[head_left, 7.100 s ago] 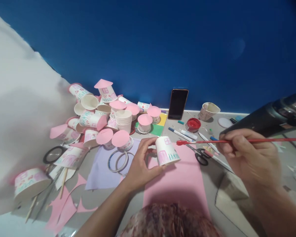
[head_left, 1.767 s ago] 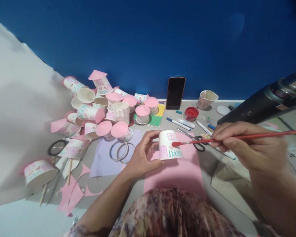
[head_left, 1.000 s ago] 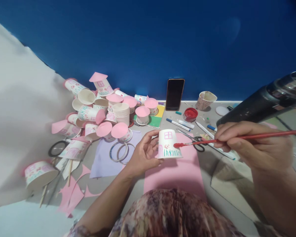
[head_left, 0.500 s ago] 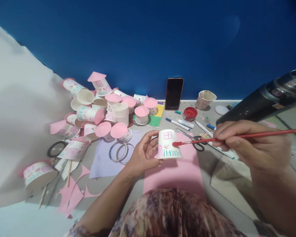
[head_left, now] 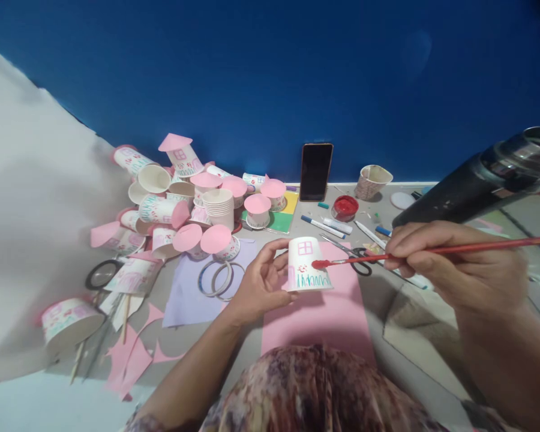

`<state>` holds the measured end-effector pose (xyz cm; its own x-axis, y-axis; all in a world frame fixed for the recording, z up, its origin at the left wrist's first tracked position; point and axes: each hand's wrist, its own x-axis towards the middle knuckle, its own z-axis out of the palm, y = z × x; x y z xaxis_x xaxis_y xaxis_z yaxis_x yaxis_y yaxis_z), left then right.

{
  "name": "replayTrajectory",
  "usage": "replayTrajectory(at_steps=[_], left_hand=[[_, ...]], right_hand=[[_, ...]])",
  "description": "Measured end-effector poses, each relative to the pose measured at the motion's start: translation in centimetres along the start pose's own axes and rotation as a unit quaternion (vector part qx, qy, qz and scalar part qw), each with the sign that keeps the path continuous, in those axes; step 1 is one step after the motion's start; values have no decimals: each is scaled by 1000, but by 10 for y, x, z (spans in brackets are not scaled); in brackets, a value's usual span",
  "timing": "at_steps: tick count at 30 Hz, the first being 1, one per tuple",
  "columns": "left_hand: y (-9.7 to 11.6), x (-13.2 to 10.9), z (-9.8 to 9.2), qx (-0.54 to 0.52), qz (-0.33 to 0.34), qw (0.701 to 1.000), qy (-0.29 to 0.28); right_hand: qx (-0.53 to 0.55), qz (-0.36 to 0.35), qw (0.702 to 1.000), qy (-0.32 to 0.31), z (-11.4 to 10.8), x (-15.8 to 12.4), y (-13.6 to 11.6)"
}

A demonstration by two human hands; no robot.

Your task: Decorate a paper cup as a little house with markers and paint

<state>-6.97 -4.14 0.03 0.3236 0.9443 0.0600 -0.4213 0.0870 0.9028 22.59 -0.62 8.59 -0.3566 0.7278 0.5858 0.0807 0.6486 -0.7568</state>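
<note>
An upside-down white paper cup [head_left: 302, 275] is gripped at its left side by my left hand [head_left: 265, 279]. A purple window, small red marks and green grass strokes are drawn on it. My right hand [head_left: 463, 264] pinches a red paintbrush [head_left: 432, 249] by its handle. The brush's red-loaded tip is at the cup's front, near the red marks; whether it touches I cannot tell. Beneath the cup lies a pink sheet of paper [head_left: 317, 330]. Scissors [head_left: 360, 264] rest partly on that sheet, behind the brush.
Decorated cups with pink paper roofs [head_left: 216, 239] crowd the left. A phone [head_left: 315, 173] leans against the blue wall near a red paint pot [head_left: 344, 207], markers [head_left: 323, 227] and a patterned cup [head_left: 372, 182]. A dark flask-like cylinder [head_left: 472, 180] stands beyond my right hand.
The brush tip has shifted slightly left across the cup's front, my right hand moving with it. My left hand keeps the cup nearly still.
</note>
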Motion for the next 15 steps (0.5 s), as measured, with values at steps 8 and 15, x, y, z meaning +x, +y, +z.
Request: replayTrajectory(at_steps=[8,15], left_hand=[[1,0,2,-22,-2,1000,0],[3,-1,4,-26,-23,999,-3]], right_hand=[[5,4,1000,7,2,1,-2],[-17,10,1000,4,1,1,1]])
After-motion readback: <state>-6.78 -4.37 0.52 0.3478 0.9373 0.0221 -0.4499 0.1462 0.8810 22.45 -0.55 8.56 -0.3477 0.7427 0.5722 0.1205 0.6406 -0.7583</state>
